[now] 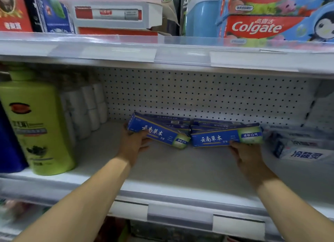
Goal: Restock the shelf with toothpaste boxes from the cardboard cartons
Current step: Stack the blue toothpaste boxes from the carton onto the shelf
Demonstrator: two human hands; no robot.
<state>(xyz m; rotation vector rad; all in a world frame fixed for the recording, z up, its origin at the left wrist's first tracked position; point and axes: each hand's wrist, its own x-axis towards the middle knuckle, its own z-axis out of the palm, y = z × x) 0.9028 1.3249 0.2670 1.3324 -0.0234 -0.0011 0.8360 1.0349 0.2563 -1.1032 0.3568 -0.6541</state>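
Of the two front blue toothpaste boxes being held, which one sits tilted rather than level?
The blue box in the left hand, the left front box: it slopes down toward the right, while the right front box in the right hand lies nearly level.

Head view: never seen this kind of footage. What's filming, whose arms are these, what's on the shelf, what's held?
One picture, from a camera worn on a person's head, looking forward and down. No machine: two bare arms. The left hand has a grip on a bundle of blue toothpaste boxes, tilted; the right hand holds a second bundle beside it. Both reach into a white shelf with a pegboard back. A green bottle stands at left, white toothpaste boxes at right.
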